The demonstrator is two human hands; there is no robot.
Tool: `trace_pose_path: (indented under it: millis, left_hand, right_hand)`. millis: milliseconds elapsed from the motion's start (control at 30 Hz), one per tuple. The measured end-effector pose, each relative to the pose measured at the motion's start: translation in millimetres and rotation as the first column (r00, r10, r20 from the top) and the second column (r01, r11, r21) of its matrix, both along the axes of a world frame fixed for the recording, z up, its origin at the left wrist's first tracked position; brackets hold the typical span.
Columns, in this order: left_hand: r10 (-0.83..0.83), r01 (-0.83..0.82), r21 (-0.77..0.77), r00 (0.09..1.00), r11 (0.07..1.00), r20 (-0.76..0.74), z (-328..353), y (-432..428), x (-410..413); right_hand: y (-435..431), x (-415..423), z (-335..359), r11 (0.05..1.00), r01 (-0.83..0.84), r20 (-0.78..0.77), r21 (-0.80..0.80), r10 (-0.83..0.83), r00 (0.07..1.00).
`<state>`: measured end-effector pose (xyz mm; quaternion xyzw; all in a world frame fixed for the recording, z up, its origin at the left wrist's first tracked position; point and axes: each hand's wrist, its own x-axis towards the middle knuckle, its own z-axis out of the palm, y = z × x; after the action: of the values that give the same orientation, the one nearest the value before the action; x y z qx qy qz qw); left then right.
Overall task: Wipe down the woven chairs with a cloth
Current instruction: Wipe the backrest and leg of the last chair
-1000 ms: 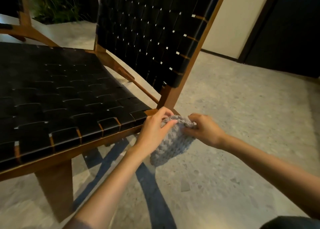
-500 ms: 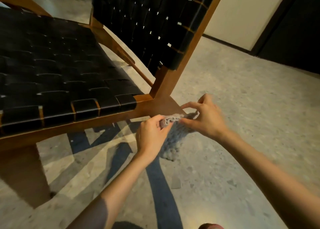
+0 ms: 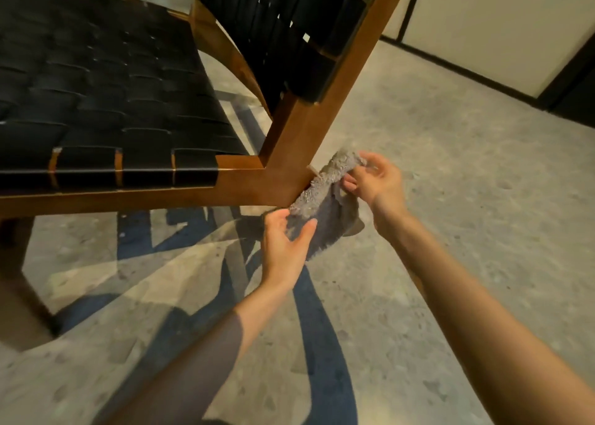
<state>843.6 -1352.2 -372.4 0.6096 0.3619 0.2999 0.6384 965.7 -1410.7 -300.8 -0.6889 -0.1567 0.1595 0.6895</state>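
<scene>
Grey cloth [image 3: 317, 196] at rear frame corner of woven chair [image 3: 128, 102], left hand [image 3: 285, 247] gripping lower end, right hand [image 3: 378, 181] pinching upper end

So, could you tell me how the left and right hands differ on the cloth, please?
The left hand holds the cloth low, below the wooden chair frame; the right hand pinches it higher, beside the frame's corner. The left forearm is sleeved, the right bare. Both grip one edge.

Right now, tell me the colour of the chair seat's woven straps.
The woven seat straps are black, over a brown wooden frame; head view.
</scene>
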Motion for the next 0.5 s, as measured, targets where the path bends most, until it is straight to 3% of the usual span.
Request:
trace_pose_path:
  millis: [133, 300, 400, 500]
  left_hand:
    - [0.199, -0.131, -0.310, 0.959, 0.942, 0.199, 2.5, -1.4, 20.4]
    - [0.318, -0.217, -0.383, 0.922, 0.898, 0.222, 0.2, -2.7, 42.5]
    - [0.301, -0.210, -0.385, 0.933, 0.899, 0.196, -13.3, -2.2, 55.2]
    - [0.264, -0.192, -0.394, 0.955, 0.899, 0.135, -32.4, -4.8, 72.6]
  right_hand:
    - [1.3, -0.5, -30.2, 0.979, -0.202, 0.095, -0.006, 0.202, 0.975]
    - [-4.4, 5.8, -50.8, 0.904, -0.423, 0.348, -0.057, 0.415, 0.841]
    - [-7.3, 17.8, -67.4, 0.914, -0.358, 0.420, -0.192, 0.406, 0.812]
    - [-13.0, 32.7, -92.9, 0.904, -0.277, 0.352, -0.326, 0.388, 0.852]
